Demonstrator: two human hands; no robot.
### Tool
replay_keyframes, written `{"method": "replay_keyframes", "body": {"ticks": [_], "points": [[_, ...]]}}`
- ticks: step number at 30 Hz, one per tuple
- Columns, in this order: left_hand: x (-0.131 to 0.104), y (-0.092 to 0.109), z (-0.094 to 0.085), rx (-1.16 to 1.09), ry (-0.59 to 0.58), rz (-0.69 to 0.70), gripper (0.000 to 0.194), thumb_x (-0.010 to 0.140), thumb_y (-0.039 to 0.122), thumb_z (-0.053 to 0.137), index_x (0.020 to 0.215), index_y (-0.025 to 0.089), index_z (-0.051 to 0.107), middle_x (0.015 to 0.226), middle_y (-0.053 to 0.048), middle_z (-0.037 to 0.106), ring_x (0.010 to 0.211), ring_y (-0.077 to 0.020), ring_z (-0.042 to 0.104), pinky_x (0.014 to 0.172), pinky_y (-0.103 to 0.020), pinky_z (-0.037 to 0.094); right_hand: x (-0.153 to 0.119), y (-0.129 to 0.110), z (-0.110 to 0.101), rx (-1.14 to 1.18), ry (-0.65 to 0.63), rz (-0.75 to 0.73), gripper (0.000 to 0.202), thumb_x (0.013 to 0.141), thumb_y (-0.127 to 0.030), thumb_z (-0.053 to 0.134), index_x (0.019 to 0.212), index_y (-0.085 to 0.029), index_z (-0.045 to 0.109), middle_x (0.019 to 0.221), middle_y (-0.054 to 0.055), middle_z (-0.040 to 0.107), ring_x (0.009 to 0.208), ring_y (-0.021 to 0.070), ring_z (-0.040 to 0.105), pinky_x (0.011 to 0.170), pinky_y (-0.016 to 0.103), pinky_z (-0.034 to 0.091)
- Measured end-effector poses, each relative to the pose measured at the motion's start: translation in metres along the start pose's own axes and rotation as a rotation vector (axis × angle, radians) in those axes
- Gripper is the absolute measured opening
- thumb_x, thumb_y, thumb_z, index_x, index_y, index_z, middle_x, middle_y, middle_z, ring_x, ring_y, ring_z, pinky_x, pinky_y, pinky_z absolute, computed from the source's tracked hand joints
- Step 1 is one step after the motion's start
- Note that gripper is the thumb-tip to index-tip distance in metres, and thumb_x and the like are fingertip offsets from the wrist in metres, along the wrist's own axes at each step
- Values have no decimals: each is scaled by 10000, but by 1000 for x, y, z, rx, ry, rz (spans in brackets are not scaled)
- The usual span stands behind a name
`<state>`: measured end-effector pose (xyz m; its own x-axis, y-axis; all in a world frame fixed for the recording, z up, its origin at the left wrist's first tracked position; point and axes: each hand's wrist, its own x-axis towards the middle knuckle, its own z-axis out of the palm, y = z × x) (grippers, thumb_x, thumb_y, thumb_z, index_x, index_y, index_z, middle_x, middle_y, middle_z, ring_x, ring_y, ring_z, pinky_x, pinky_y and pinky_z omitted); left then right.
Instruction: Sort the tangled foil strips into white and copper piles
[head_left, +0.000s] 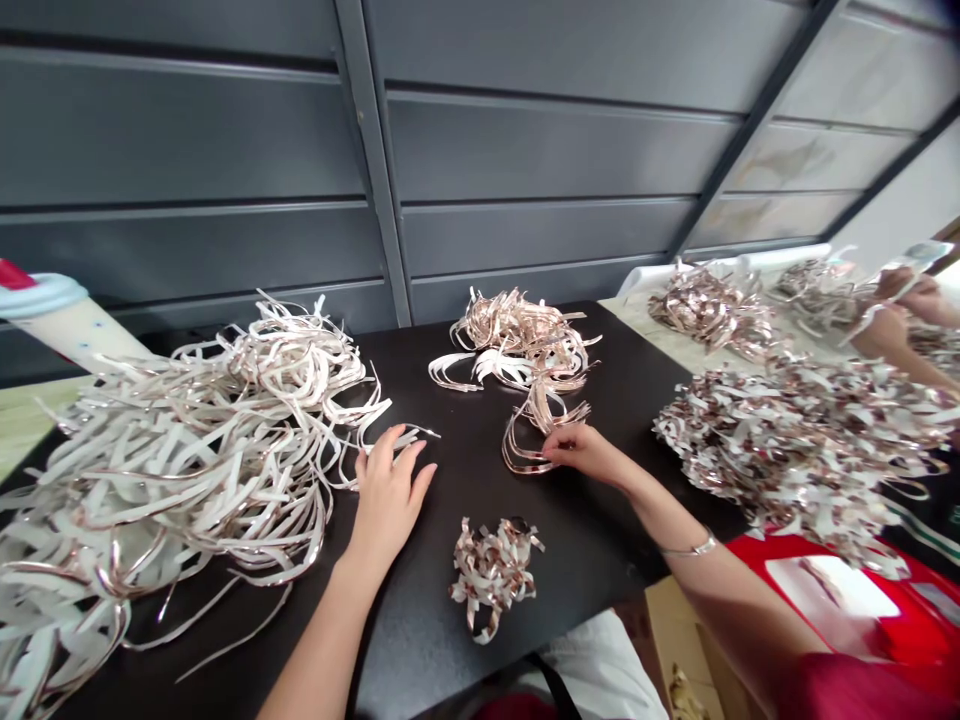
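A large tangled pile of white and rose-gold ribbon strips [247, 430] covers the left of the black table [420, 640]. My left hand [386, 500] lies at the pile's right edge, palm down with its fingers apart, its fingertips by a few loose strip ends. Near the middle, my right hand [585, 450] pinches several curved ribbon strips [517, 440] between thumb and fingers. Just beyond it sits a smaller heap of looped rose-gold strips [521, 335]. Closer to me lies a small bunch of curly ribbon [495, 570].
A big mound of curled ribbon [802, 440] stands right, above a red container [922, 625]. Another person's hands [900, 310] hold a pale strip at far right. A white tumbler [82, 320] leans at left. Grey panels [547, 150] rise behind the table.
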<state>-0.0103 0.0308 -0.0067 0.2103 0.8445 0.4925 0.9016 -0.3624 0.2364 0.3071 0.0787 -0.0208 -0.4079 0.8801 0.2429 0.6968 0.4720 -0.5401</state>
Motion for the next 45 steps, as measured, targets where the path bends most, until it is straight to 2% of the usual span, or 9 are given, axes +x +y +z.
{"method": "replay_keyframes", "body": {"ticks": [5, 8, 13, 20, 24, 28, 32, 40, 45], "points": [[-2, 7, 1, -189, 4, 3, 273, 900, 294, 459, 1077, 159, 616, 1259, -157, 495, 1214, -289, 452, 1006, -485, 356, -5, -17, -5, 32, 336, 32, 173, 843, -279, 558, 737, -195, 665, 791, 62, 696, 783, 206, 604, 785, 366, 443], [-3, 15, 0, -394, -21, -69, 251, 891, 302, 466, 1030, 184, 638, 1147, -115, 555, 1095, -237, 537, 929, -398, 449, -2, -29, -3, 289, 452, 99, 153, 793, -332, 620, 731, -198, 656, 739, 49, 672, 728, 192, 582, 725, 344, 446], [-4, 29, -4, -726, -173, -186, 241, 878, 331, 482, 959, 206, 672, 997, -74, 616, 851, -169, 606, 652, -246, 495, 19, -35, 10, 747, 281, 280, 346, 762, -497, 596, 664, -166, 566, 552, -13, 561, 423, 76, 399, 413, 206, 303], [-5, 41, -8, -1321, -294, -591, 357, 776, 406, 636, 1029, 154, 647, 729, -19, 622, 552, -85, 505, 545, -208, 419, 28, -80, 30, 875, 53, 158, 333, 698, -477, 692, 701, -152, 616, 586, -4, 619, 472, 81, 481, 459, 206, 378], [-2, 41, -13, -1624, -162, -820, 323, 656, 390, 759, 795, 129, 628, 576, 24, 560, 488, -48, 466, 475, -152, 376, 28, -109, 34, 782, -87, -11, 224, 706, -370, 721, 742, -151, 686, 655, 7, 658, 574, 104, 563, 548, 220, 439], [4, 32, -20, -1747, -1, -871, 304, 591, 315, 813, 670, 121, 593, 612, 19, 562, 507, -45, 482, 446, -137, 384, 31, -107, 31, 874, -72, 102, 233, 737, -367, 690, 806, -145, 679, 645, 4, 643, 500, 86, 541, 486, 209, 438], [4, 28, -22, -1833, -16, -873, 274, 616, 287, 806, 737, 123, 623, 627, 30, 546, 511, -38, 474, 456, -137, 398, 28, -99, 31, 892, -4, 147, 228, 725, -368, 707, 730, -149, 646, 549, -18, 591, 456, 85, 516, 442, 203, 426], [-8, 32, -10, -1952, -369, -805, 640, 546, 661, 711, 865, 109, 650, 586, 19, 511, 480, -60, 469, 424, -167, 392, 12, -107, 37, 376, 419, -387, 87, 858, -178, 572, 803, -189, 637, 732, 45, 647, 679, 153, 611, 619, 293, 514], [-10, 43, -11, -1827, -490, -706, 620, 507, 590, 783, 858, 99, 642, 604, -6, 564, 460, -60, 471, 428, -177, 369, 8, -106, 39, 143, 469, -569, 148, 861, -104, 525, 853, -192, 643, 751, 51, 624, 707, 158, 586, 608, 286, 502]]}}
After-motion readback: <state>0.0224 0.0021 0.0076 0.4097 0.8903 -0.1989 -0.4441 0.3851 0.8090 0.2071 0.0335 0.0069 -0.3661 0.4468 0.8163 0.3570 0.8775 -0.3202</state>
